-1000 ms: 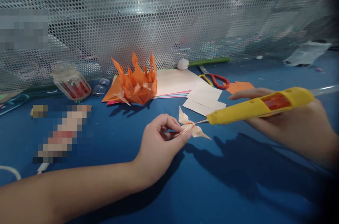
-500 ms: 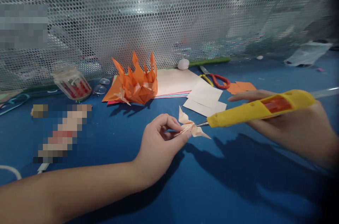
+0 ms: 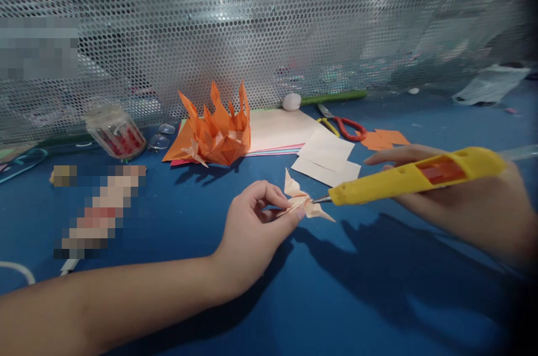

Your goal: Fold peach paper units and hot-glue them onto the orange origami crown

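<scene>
My left hand (image 3: 256, 232) pinches a small cream folded-paper piece (image 3: 311, 209), shaped like a butterfly or crane, between thumb and fingertips. In my right hand (image 3: 466, 210) is a yellow hot glue gun (image 3: 386, 183), with a clear glue stick coming out of its rear. Its metal nozzle meets the middle of the folded paper; whether glue is flowing cannot be made out. Behind my hands stands an orange origami piece (image 3: 227, 146) with tall pointed tips and a small pale paper figure (image 3: 193, 152) on its left side.
Cream paper squares (image 3: 323, 148), red-and-yellow scissors (image 3: 351, 129) and orange paper (image 3: 384, 139) lie beyond my hands. A glass jar (image 3: 117, 134) and eyeglasses (image 3: 159, 140) are at left, near a pixelated object (image 3: 103, 207) with a white cable. A perforated metal screen (image 3: 252, 25) bounds the back.
Almost nothing differs. The glue gun has shifted very slightly, its nozzle staying at the middle of the folded paper, and my left hand keeps its pinch.
</scene>
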